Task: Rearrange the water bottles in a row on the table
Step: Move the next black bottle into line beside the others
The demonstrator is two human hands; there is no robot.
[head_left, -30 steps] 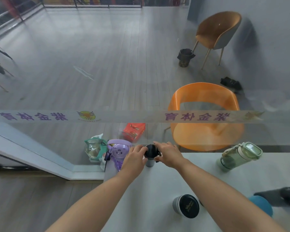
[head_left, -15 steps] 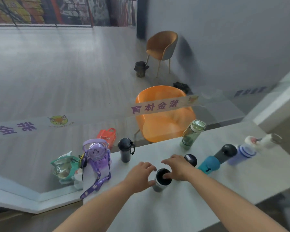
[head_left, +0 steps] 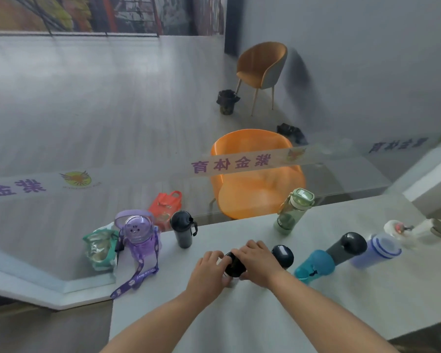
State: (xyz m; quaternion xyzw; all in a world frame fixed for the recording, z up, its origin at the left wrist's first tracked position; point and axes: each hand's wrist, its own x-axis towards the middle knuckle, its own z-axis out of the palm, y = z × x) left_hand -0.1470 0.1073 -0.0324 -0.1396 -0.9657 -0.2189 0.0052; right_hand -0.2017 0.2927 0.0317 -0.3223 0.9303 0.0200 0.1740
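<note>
Both hands, left (head_left: 209,272) and right (head_left: 259,263), clasp the black-lid cup (head_left: 235,263) mid-desk (head_left: 239,314), near the dark bottle (head_left: 182,231); two-sided grip steadies it upright for lining up leftward.

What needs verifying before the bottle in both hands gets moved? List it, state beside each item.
1. Grip: left hand and right hand both wrap the black-lidded bottle: ok.
2. Its lid closed: cannot tell, fingers cover the rim.
3. Clearance on the right: the dark-lidded bottle sits right beside the right hand; not ok, mind a knock.
4. Free table between the black handled bottle and the hands: ok.
5. Purple bottle strap trails over the table edge, clear of the hands: ok.
6. Row target: green bottle stands farther back than the others; not ok.
</note>
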